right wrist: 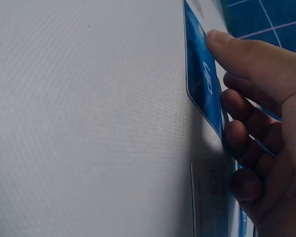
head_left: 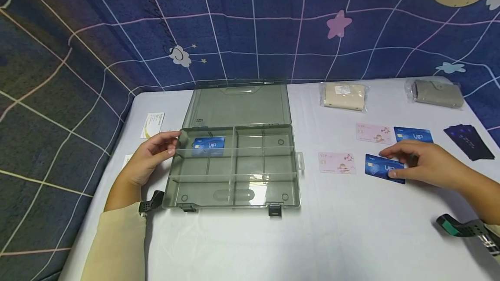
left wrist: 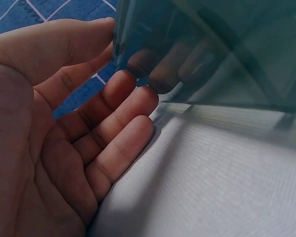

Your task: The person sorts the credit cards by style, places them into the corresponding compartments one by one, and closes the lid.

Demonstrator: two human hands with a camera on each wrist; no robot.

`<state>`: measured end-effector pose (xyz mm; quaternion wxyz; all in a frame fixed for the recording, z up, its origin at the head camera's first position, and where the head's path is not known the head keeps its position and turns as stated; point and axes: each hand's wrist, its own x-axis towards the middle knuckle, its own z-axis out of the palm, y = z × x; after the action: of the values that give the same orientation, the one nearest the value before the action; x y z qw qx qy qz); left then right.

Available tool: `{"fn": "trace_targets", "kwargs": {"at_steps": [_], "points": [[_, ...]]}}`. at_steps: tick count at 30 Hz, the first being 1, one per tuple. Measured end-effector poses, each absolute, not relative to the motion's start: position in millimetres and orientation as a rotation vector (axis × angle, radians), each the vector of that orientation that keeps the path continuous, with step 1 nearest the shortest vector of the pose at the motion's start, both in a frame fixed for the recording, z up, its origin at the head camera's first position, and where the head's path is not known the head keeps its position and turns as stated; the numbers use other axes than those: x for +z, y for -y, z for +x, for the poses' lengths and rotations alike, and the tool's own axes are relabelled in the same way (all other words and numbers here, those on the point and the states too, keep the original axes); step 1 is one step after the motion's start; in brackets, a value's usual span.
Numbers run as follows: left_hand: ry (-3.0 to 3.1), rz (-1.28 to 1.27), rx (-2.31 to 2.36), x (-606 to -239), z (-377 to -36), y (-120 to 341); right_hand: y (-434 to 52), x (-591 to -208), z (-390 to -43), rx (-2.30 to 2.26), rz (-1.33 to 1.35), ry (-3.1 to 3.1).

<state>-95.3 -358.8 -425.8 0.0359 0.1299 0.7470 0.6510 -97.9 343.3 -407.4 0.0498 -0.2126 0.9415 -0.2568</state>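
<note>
A grey translucent organizer box (head_left: 234, 166) lay open on the white table (head_left: 336, 237), its lid tipped back toward the starry blue backdrop (head_left: 250, 25). The person's left hand (head_left: 150, 157) rested against the box's left wall; the thumb touched the upper edge of that wall and the relaxed fingers (left wrist: 126, 143) lay along its outside, showing dimly through the plastic in the left wrist view. One blue VIP card (head_left: 208, 145) sat inside the box, in the far-left compartment.

To the right of the box, the right hand (head_left: 419, 164) pinched a second blue card (head_left: 380, 167), thumb on its top face and curled fingers under its near edge, so that the card's right side was lifted slightly off the table. Between that card and the box lay a pink card (head_left: 337, 162). Farther from the box's front edge were another pink card (head_left: 373, 133) and a third blue one (head_left: 413, 134), side by side. A fan of dark cards (head_left: 468, 141) lay well to the right of the box. Two wrapped wallets, one beige (head_left: 343, 96) and one grey (head_left: 434, 93), sat beyond the cards near the backdrop. A white business card (head_left: 152, 124) lay left of the box's lid.
</note>
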Motion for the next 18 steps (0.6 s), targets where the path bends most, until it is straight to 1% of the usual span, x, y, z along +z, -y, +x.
{"fn": "trace_targets", "kwargs": {"at_steps": [10, 18], "points": [[-2.281, 0.401, 2.017, -425.5, -94.7, 359.4, -339.0, -407.3, -100.6, -0.619, -0.754, -2.914], [-2.284, 0.394, 2.018, -426.2, -94.5, 359.2, -328.9, -400.5, -104.0, -0.559, -0.638, -2.814]]}}
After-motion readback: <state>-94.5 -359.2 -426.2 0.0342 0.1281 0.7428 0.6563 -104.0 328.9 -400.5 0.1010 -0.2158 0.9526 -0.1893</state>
